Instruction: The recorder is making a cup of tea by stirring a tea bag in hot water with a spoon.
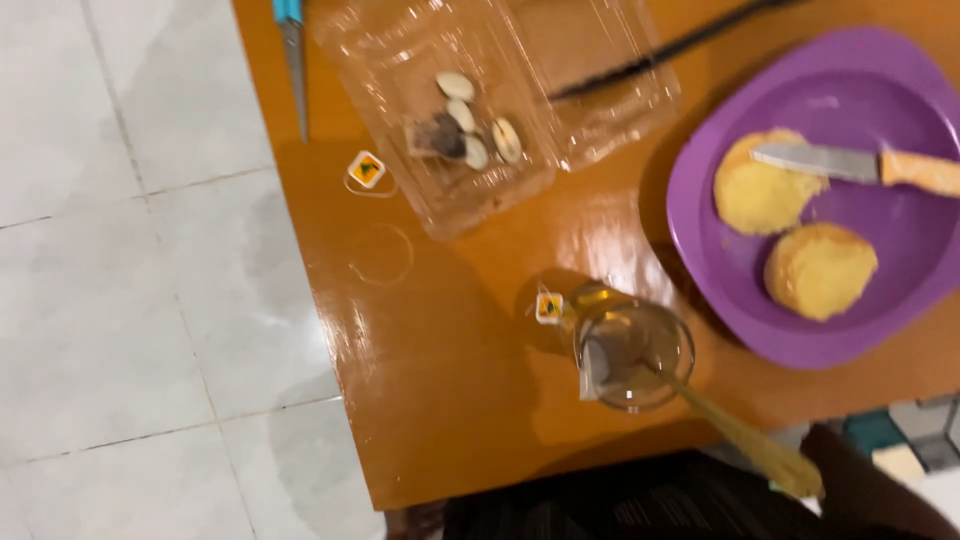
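Left to right: we see pale floor tiles (130,300), then the glossy orange table (450,400). A blue-handled tool (293,55) lies near its top left edge. A tea-bag tag (366,170) sits just beside an open clear plastic container (470,120) holding a used tea bag and pale slices. Black tongs (660,50) rest across its lid. At centre, a glass (632,355) stands near the table's front edge with a tea bag and a golden spoon (740,440) inside. To the right, a purple plate (850,330) carries two bread halves (790,230) and a knife (860,165). We see neither hand, so we cannot tell their state.
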